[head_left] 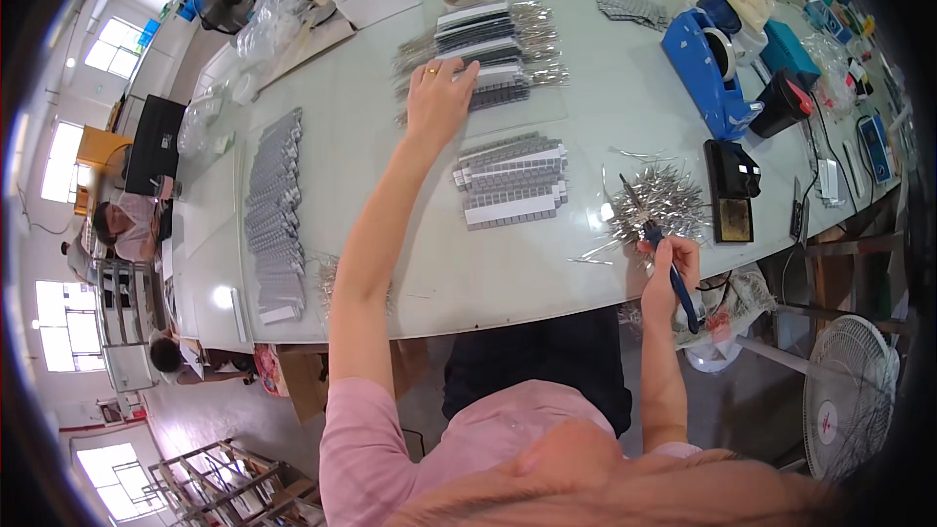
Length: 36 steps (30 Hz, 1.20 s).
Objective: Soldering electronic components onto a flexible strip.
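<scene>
Pale worktop [547, 263] stretched ahead of me. My left hand [438, 96] lay flat, fingers spread, on the far stack of grey component strips [488, 49], which ran crosswise. My right hand [670, 268], nearer me, gripped blue-handled tweezers [664, 249] beside loose metal pins [664, 197].

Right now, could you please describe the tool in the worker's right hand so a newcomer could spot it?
On the pale worktable, find the silvery pile of metal pins at its near right edge. The right hand holds blue-handled pliers there, the only handled tool beside that pile.
</scene>
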Motion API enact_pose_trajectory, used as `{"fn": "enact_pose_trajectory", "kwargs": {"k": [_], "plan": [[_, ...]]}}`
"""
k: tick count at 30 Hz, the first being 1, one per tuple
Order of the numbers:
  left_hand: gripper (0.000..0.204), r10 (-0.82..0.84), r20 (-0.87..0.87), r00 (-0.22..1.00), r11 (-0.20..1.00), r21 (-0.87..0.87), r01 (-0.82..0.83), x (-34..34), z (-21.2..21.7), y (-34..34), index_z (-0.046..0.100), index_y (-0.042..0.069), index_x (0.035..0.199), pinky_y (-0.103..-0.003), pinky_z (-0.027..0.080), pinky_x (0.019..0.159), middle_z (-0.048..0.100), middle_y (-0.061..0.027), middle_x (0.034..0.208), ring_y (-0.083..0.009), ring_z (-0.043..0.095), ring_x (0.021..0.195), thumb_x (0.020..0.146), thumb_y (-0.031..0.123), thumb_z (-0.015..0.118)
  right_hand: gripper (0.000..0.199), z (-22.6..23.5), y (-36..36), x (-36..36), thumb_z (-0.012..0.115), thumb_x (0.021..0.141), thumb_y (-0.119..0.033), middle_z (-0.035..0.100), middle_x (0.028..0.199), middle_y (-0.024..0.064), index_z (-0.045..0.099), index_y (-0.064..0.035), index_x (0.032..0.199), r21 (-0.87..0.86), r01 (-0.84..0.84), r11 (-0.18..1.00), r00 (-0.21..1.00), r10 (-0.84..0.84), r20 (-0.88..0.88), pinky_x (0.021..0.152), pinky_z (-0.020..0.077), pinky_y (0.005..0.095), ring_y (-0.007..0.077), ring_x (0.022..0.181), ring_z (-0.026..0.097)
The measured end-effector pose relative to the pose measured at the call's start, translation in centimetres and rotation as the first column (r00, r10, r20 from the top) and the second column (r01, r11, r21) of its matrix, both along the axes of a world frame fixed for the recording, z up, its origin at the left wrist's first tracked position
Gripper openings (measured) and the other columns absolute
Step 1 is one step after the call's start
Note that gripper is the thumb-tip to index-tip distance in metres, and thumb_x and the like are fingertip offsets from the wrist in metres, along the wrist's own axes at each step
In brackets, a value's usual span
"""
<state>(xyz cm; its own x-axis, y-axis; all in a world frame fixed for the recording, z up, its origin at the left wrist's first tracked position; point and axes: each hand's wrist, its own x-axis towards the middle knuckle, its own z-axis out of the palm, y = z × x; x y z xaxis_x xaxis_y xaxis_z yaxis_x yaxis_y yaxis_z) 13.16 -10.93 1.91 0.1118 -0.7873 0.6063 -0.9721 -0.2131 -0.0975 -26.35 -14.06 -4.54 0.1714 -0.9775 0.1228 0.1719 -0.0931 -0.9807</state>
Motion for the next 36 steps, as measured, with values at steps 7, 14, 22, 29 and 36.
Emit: {"fn": "enact_pose_trajectory", "kwargs": {"k": [7, 14, 22, 29, 36], "plan": [[0.04, -0.16, -0.29, 0.943, 0.969, 0.138, 0.207, -9.3, -0.4, 7.7, 0.064, 0.011, 0.124, -0.049, 0.039, 0.1, 0.057, -0.0121, 0.127, -0.0332, 0.053, 0.116, 0.084, 0.015, 0.068, 0.007, 0.1, 0.0, -0.2, 0.056, 0.097, -0.007, 0.064, 0.089, 0.0107, 0.053, -0.0003, 0.099, -0.051, -0.001, 0.999, 1.0, 0.002, 0.015, 0.074, 0.0529, 0.0293, 0.0191, 0.076, 0.068], [0.04, -0.026, -0.446, 0.895, 0.981, 0.162, 0.109, -14.1, -1.5, 11.7, 0.063, 0.011, 0.115, -0.049, 0.034, 0.102, 0.053, -0.0093, 0.126, -0.0327, 0.045, 0.121, 0.077, 0.018, 0.075, 0.008, 0.3, 0.2, 0.1, 0.06, 0.096, -0.004, 0.064, 0.089, 0.0084, 0.054, -0.0007, 0.1, -0.027, -0.038, 0.999, 0.997, 0.04, 0.06, 0.073, 0.0531, 0.0269, 0.0177, 0.077, 0.069], [0.038, 0.079, -0.583, 0.808, 0.981, 0.189, 0.041, -13.9, -1.9, 11.5, 0.062, 0.01, 0.105, -0.046, 0.03, 0.1, 0.051, -0.0077, 0.119, -0.0318, 0.041, 0.117, 0.073, 0.021, 0.079, 0.008, 0.6, 0.5, 0.2, 0.058, 0.098, -0.008, 0.064, 0.087, 0.0079, 0.054, -0.0011, 0.098, -0.064, -0.008, 0.998, 1.0, 0.009, 0.014, 0.073, 0.0513, 0.0272, 0.0167, 0.076, 0.067], [0.037, 0.053, -0.622, 0.781, 0.956, 0.256, 0.139, -18.0, -1.0, 16.6, 0.061, 0.01, 0.108, -0.047, 0.03, 0.101, 0.051, -0.0089, 0.119, -0.0316, 0.043, 0.117, 0.077, 0.021, 0.078, 0.007, 0.1, 0.4, 0.1, 0.059, 0.096, -0.003, 0.065, 0.087, 0.0079, 0.054, -0.0008, 0.099, -0.093, -0.057, 0.994, 0.998, 0.06, 0.029, 0.07, 0.0511, 0.0245, 0.0159, 0.077, 0.068], [0.059, 0.053, -0.56, 0.826, 0.956, 0.268, 0.12, -24.1, -2.0, 17.7, 0.057, 0.013, 0.134, -0.05, 0.032, 0.104, 0.049, -0.0105, 0.136, -0.0312, 0.043, 0.125, 0.08, 0.029, 0.075, 0.007, 0.5, 1.7, -1.1, 0.059, 0.096, -0.004, 0.065, 0.086, 0.0079, 0.053, -0.0008, 0.097, -0.064, -0.183, 0.981, 0.983, 0.182, -0.028, 0.067, 0.0488, 0.0218, 0.0149, 0.077, 0.068]]}}
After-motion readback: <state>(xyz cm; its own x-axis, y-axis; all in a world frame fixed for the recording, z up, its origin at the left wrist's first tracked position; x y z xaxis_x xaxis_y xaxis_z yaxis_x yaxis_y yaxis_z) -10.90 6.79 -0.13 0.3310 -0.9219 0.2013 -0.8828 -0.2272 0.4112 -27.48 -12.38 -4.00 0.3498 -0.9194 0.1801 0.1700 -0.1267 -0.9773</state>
